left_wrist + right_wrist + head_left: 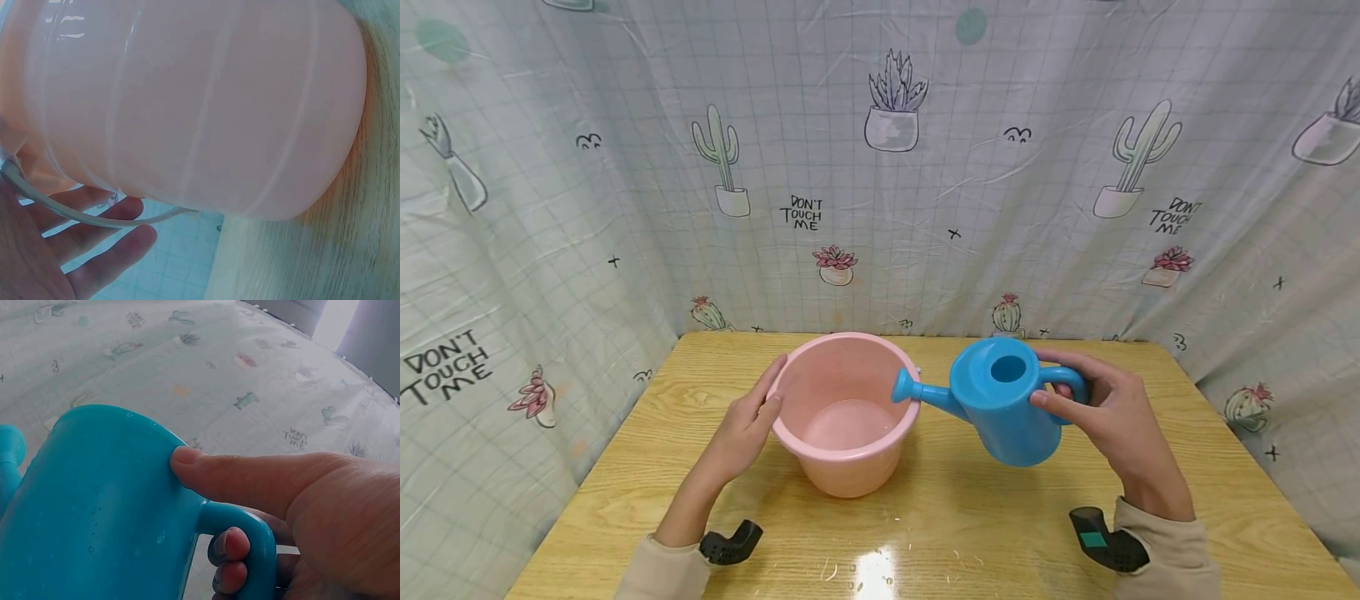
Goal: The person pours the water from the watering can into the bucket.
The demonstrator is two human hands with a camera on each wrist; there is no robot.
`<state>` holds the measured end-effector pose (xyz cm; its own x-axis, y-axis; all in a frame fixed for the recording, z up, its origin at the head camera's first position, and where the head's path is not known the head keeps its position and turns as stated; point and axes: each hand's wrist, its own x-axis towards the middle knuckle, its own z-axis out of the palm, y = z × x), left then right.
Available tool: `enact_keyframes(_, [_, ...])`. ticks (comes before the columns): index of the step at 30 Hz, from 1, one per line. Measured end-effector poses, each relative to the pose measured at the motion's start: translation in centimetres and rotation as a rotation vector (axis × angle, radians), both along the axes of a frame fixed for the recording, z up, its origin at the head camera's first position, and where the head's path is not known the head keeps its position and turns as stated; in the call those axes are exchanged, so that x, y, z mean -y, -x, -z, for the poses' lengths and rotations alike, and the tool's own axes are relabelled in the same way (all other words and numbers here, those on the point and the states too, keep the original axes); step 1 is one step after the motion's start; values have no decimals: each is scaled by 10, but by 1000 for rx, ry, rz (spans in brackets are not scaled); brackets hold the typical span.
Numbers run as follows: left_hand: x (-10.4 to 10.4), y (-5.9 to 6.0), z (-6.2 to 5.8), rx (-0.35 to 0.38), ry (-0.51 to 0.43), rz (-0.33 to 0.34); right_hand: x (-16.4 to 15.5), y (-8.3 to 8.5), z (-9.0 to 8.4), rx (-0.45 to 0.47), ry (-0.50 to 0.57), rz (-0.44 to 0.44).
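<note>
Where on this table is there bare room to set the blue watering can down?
Bare wood lies right of the watering can toward the table's right edge, and along the near edge below the pink bucket. The middle is crowded: the left hand rests on the bucket's rim, the right hand grips the can, spout over the bucket.

Wooden table [970,533]; pink bucket [844,454] standing on it.

Pink and blue on yellow wood
Pink bucket [847,417], blue can [1003,402], yellow wood-grain table [955,517], pale checked curtain [880,167] printed with green cacti.
</note>
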<state>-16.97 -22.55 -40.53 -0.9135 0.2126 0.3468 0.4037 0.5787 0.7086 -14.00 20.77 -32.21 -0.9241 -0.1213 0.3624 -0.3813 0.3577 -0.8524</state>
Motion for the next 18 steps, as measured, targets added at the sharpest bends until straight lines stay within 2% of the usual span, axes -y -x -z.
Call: enact_keyframes(18, [1, 1, 1, -2, 3, 1, 0, 0, -1, 3, 5, -6])
